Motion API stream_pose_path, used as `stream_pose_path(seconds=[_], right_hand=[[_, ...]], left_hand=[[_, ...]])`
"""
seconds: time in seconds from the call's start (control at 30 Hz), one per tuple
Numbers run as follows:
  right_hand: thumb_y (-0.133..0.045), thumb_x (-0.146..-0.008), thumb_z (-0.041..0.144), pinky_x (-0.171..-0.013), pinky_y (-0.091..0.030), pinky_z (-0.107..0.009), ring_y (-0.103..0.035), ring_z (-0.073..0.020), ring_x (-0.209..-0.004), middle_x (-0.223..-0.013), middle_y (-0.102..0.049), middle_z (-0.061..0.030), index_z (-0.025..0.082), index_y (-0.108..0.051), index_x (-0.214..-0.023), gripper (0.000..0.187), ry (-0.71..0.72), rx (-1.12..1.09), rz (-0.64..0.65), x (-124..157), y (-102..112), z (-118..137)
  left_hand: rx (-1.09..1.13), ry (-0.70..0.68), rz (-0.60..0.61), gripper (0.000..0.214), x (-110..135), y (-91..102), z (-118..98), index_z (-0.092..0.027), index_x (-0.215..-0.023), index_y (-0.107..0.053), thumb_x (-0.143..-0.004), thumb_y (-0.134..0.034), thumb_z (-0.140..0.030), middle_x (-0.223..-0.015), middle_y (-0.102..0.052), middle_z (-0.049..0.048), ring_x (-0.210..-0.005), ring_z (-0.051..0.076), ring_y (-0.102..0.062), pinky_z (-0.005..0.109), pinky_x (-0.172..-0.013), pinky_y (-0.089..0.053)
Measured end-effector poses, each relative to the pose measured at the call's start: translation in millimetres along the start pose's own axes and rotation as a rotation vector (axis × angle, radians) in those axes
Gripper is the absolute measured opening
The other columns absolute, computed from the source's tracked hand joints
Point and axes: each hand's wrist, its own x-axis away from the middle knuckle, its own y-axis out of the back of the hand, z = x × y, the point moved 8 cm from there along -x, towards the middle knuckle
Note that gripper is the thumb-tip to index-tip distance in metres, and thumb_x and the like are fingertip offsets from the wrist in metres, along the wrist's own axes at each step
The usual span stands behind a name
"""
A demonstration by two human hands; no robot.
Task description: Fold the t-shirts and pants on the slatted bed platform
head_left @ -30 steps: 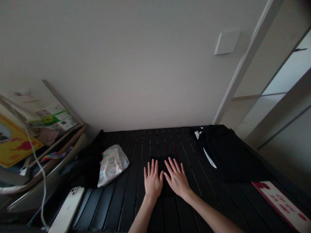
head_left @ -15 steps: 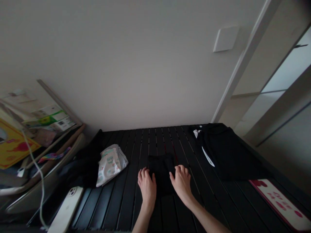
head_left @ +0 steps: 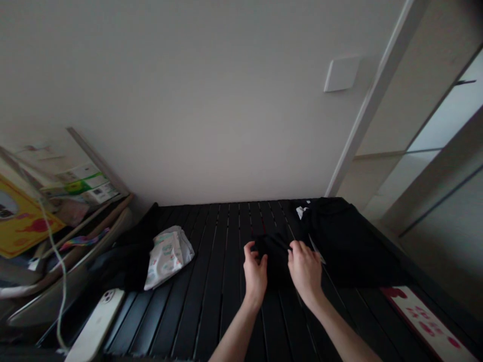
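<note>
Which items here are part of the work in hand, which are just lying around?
In hand: left hand, right hand, both gripping the small black cloth; black garment pile beside it.
Lying about: patterned white bundle, white phone, red-and-white card, boxes, cable.

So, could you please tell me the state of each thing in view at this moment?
Folded black cloth, folded small, gripped at both sides.
Left hand, closed on the cloth's left edge.
Right hand, closed on the cloth's right edge.
Black garment, spread flat, white label showing.
Patterned white bundle, bunched up, lying loose.
Phone, face down, camera lenses up.
</note>
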Motion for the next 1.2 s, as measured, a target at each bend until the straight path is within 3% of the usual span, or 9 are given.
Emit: stream_pose_path(seconds=[0.1, 0.2, 0.3, 0.4, 0.53, 0.7, 0.83, 1.07, 1.2], right_hand=[[-0.045, -0.088, 0.016, -0.071, -0.032, -0.036, -0.057, -0.0244, -0.082, -0.086, -0.063, -0.0097, 0.016, -0.058, -0.093, 0.014, -0.101, 0.131, -0.139, -26, 38, -56], [-0.045, -0.087, 0.020, -0.076, -0.033, -0.043, -0.052, -0.0333, -0.099, -0.100, -0.062, -0.0188, 0.012, -0.060, -0.105, 0.025, -0.291, 0.190, -0.344, -46, 73, -112], [-0.046, -0.086, 0.025, -0.086, -0.035, -0.052, -0.039, -0.0410, -0.120, -0.128, -0.050, -0.0270, 0.006, -0.051, -0.127, 0.045, -0.377, 0.137, -0.490, -48, 84, -136], [-0.043, -0.088, 0.028, -0.095, -0.036, -0.054, -0.033, -0.0399, -0.129, -0.140, -0.041, -0.0263, 0.005, -0.041, -0.137, 0.054, -0.216, 0.057, -0.419, -31, 50, -115], [-0.034, -0.093, 0.035, -0.106, -0.032, -0.051, -0.030, -0.0330, -0.137, -0.150, -0.036, -0.0177, 0.012, -0.046, -0.136, 0.051, 0.147, -0.045, -0.093, 22, -46, -52], [-0.026, -0.095, 0.043, -0.109, -0.029, -0.051, -0.035, -0.0300, -0.137, -0.149, -0.038, -0.0158, 0.012, -0.044, -0.140, 0.058, 0.120, -0.085, 0.118, 61, -121, -41], [-0.027, -0.094, 0.044, -0.110, -0.029, -0.051, -0.033, -0.0302, -0.138, -0.151, -0.034, -0.0155, 0.010, -0.041, -0.142, 0.060, 0.130, -0.082, 0.138, 59, -130, -47], [-0.027, -0.094, 0.045, -0.111, -0.028, -0.050, -0.034, -0.0308, -0.137, -0.150, -0.035, -0.0167, 0.008, -0.042, -0.141, 0.062, 0.132, -0.076, 0.137, 59, -129, -46], [-0.026, -0.094, 0.046, -0.111, -0.028, -0.052, -0.033, -0.0310, -0.138, -0.151, -0.034, -0.0161, 0.009, -0.041, -0.142, 0.062, 0.132, -0.083, 0.149, 60, -131, -46]], left_hand=[[0.163, -0.075, 0.254, 0.059, -1, -62.1, -47, -0.022, -0.139, -0.031, -0.086, -0.056, -0.023, -0.105, -0.066, 0.0096, -0.087, 0.018, -0.067, 0.033, -0.079, -0.052], [0.283, -0.209, 0.649, 0.090, 11, -114.3, -94, -0.024, -0.151, -0.003, -0.083, -0.062, -0.025, -0.139, -0.049, 0.0181, -0.125, 0.026, -0.051, 0.044, -0.099, -0.044], [0.181, -0.362, 0.713, 0.089, 16, -120.8, -111, -0.024, -0.152, -0.004, -0.083, -0.061, -0.025, -0.153, -0.031, 0.0149, -0.142, 0.026, -0.026, 0.047, -0.113, -0.027], [-0.042, -0.384, 0.562, 0.073, 9, -101.2, -92, -0.020, -0.149, -0.023, -0.084, -0.055, -0.019, -0.151, -0.036, 0.0130, -0.140, 0.024, -0.031, 0.045, -0.115, -0.026], [-0.354, -0.286, 0.443, 0.057, -5, -67.7, -41, -0.017, -0.138, -0.042, -0.081, -0.050, -0.014, -0.140, -0.049, 0.0132, -0.133, 0.026, -0.041, 0.047, -0.110, -0.033], [-0.696, -0.201, 0.248, 0.049, -28, -1.3, 13, -0.021, -0.130, -0.050, -0.082, -0.046, -0.012, -0.141, -0.049, 0.0083, -0.136, 0.027, -0.035, 0.047, -0.109, -0.032], [-0.950, -0.181, -0.034, 0.043, -45, 81.5, 29, -0.020, -0.125, -0.054, -0.085, -0.041, -0.011, -0.139, -0.051, 0.0085, -0.136, 0.027, -0.034, 0.048, -0.107, -0.032], [-1.305, -0.028, -0.640, 0.041, -44, 239.6, 25, -0.010, -0.130, -0.048, -0.093, -0.036, -0.024, -0.136, -0.049, 0.0164, -0.130, 0.032, -0.035, 0.052, -0.102, -0.033], [-1.350, 0.132, -0.633, 0.037, -51, 277.9, 44, -0.011, -0.118, -0.055, -0.095, -0.033, -0.030, -0.134, -0.050, 0.0173, -0.125, 0.036, -0.038, 0.056, -0.094, -0.038]])
